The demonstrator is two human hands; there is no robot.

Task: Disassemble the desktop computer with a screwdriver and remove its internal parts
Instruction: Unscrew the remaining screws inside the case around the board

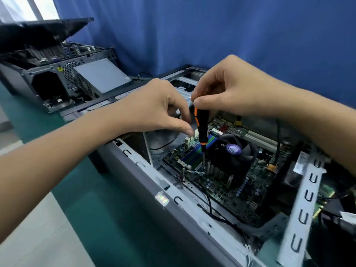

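An open desktop computer case (192, 214) lies on its side on the green table. Inside it is a green motherboard (227, 189) with a black CPU fan (234, 151) on a finned heatsink. A black and orange screwdriver (201, 130) stands upright, its tip down at a heatsink screw by the cooler's left corner. My right hand (231, 87) pinches the top of the screwdriver handle. My left hand (156, 108) hovers just left of the handle with thumb and fingers curled close to it; I cannot tell whether it touches it.
A second opened computer case (57, 74) with a grey power supply (102, 74) sits at the back left. Black cables (208, 199) run over the case edge. A metal bracket (302, 209) crosses the case at right. A blue curtain (212, 26) hangs behind.
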